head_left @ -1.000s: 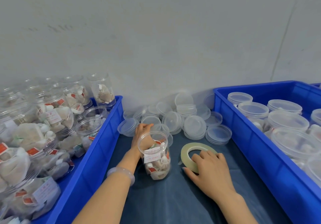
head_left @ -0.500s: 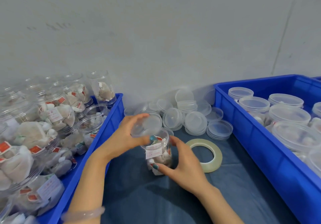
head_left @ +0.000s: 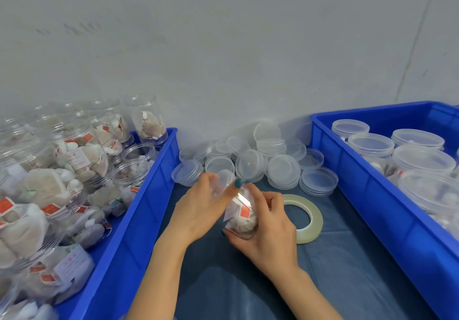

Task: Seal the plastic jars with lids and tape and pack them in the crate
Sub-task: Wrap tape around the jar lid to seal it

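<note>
Sealing is at the lid step: left hand (head_left: 198, 210) pinches a clear lid (head_left: 223, 180) at the mouth of a tilted plastic jar (head_left: 242, 217), whose body right hand (head_left: 272, 227) grips above the blue cloth (head_left: 347, 270). The lid looks not yet seated. Taping and packing remain, with tape roll (head_left: 313, 222) just beside. Left crate (head_left: 149, 195) holds open jars and right crate (head_left: 360, 195) lidded ones. Loose lids (head_left: 260, 160) crowd the far side, leaving room on the near cloth.
</note>
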The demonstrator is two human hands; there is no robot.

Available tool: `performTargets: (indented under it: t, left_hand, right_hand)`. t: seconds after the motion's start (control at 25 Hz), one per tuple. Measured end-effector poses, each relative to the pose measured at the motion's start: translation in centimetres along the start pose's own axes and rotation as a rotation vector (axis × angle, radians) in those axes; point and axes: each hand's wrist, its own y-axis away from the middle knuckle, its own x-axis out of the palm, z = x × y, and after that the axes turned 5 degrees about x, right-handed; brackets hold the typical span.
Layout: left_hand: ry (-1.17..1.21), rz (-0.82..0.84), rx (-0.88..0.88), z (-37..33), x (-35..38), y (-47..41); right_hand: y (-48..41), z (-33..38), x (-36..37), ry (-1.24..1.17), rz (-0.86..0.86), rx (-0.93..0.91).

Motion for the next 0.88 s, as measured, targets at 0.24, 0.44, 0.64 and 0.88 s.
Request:
performTargets:
  t: [0.24,0.44,0.64,0.88]
  left_hand:
    - [-0.018,0.149,-0.209,-0.3,-0.2,-0.6]
    - [-0.008,0.239,-0.186,0.3,-0.3,-1.3]
    - [0.424,0.100,0.298,0.5,0.4,-0.3]
    - [0.497,-0.056,0.116,0.3,2.3,0.8]
  right_hand:
    - [0.4,-0.7,0.5,0.270,-0.262,-0.277]
    - [-0.1,-0.5,-0.2,0.246,-0.138,-0.205]
    - [-0.5,-0.9,-1.4,-0.228,0.196,0.071]
    - [0.0,0.2,-1.5,-0.026,0.042,-0.027]
